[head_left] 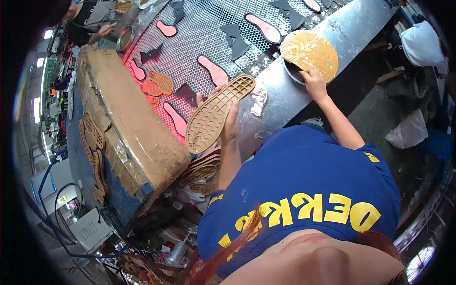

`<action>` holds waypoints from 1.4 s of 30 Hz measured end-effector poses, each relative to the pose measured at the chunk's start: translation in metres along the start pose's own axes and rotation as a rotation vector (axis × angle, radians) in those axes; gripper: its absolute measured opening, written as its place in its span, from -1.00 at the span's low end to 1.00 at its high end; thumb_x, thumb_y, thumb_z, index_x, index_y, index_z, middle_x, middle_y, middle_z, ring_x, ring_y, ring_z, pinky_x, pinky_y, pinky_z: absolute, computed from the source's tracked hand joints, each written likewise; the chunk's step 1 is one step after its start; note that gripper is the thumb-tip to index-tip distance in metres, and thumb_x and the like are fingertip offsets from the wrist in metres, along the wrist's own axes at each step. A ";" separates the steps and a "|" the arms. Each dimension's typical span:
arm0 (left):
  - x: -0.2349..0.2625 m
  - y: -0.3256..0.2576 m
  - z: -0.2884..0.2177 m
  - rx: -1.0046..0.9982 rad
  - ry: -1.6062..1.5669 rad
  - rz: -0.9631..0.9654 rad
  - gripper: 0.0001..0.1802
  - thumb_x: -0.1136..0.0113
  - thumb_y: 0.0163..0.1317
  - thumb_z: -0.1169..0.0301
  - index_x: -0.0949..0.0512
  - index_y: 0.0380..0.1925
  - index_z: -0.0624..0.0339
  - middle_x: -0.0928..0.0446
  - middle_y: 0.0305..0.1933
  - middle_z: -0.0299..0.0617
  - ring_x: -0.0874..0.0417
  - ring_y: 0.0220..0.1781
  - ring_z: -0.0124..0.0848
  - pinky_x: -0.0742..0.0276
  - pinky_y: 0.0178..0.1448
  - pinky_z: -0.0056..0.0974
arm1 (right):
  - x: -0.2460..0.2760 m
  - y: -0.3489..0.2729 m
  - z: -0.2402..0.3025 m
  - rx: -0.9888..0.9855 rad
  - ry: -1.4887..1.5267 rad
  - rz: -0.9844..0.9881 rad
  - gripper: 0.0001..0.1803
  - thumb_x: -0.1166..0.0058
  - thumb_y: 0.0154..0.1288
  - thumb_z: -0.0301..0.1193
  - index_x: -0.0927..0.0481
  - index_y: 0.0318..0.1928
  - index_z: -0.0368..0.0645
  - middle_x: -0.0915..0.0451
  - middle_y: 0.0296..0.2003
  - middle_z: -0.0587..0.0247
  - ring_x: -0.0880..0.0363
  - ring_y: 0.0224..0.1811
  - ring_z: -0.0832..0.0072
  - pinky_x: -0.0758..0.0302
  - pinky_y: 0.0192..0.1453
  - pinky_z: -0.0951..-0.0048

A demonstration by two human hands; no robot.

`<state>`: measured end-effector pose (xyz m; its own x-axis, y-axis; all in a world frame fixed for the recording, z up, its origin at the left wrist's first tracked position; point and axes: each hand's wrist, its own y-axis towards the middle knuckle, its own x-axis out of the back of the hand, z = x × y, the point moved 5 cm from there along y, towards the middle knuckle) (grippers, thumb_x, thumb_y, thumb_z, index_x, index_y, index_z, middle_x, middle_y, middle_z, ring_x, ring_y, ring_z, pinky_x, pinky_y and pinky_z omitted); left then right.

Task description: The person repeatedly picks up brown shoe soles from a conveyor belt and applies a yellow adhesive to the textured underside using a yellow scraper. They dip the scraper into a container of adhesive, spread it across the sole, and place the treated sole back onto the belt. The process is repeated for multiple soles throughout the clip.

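My left hand (231,124) is closed around a tan shoe sole (213,116), its treaded and gridded face turned up, tilted above the conveyor's near edge. At the metal ledge, my right hand (314,84) is closed at the rim of a round bowl (290,71). A round yellow-brown lid (311,54), smeared with whitish residue, covers most of that bowl. Whatever the right fingers grip is hidden at the lid's edge. A crumpled white cloth (259,99) lies on the ledge between my hands.
Pink-faced insoles (213,70), dark shoe uppers (234,42) and orange-brown soles (160,82) lie on the mesh conveyor (199,35). A cardboard-covered block (128,109) stands at left, with more soles (92,135) beside it. Another person (97,23) works at the far left.
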<state>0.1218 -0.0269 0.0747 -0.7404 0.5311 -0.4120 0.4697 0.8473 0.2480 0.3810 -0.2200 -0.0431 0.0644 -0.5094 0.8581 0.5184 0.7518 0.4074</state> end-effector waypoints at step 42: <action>-0.056 0.003 -0.063 -0.247 0.816 0.370 -0.37 -0.24 0.21 0.24 -0.28 0.25 0.11 -0.33 0.34 -0.14 -0.33 0.38 -0.38 -0.07 0.46 -0.27 | 0.149 0.062 0.183 0.280 0.654 -0.138 -0.59 -0.22 0.23 -0.22 -0.57 -0.06 -0.29 -0.58 -0.11 0.02 -0.64 -0.16 0.17 -0.60 -0.13 0.32</action>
<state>0.1339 -0.0535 0.1539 -0.7167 0.5309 0.4521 0.6973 0.5505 0.4590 0.2668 -0.1725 0.1673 0.5569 -0.6873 0.4663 0.3262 0.6973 0.6383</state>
